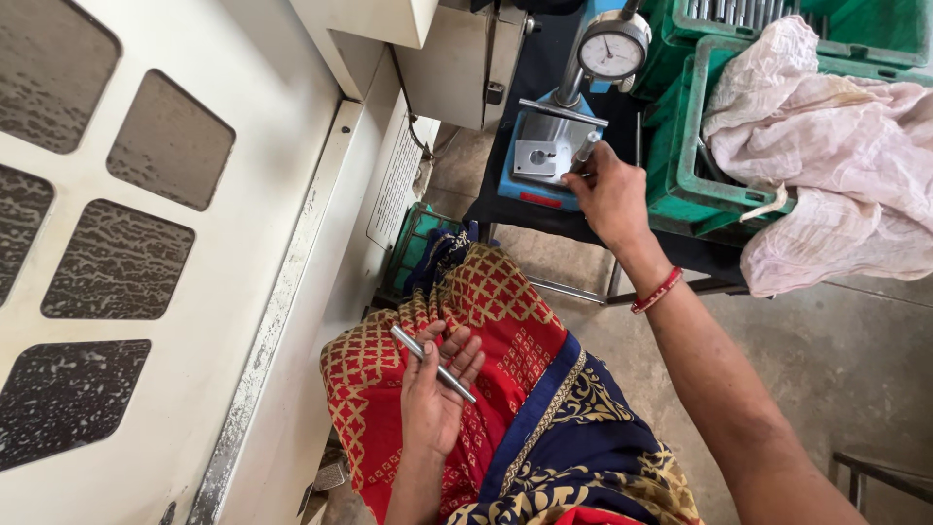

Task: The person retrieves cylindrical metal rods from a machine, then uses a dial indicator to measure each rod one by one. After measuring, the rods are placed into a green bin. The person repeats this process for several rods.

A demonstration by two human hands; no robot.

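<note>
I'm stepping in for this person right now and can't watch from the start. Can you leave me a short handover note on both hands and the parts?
Left hand: held low in front of the red patterned cloth, fingers curled around one slim metal rod lying across them.
Right hand: stretched out to the dial gauge stand on the dark table, gripping a second metal rod at the stand's steel block, under the round dial.
Green crates sit right of the stand, one with a pale cloth heaped on it; more rods show in the far crate.
Done: one rod is at the gauge. Left: the rod in the left hand.
</note>
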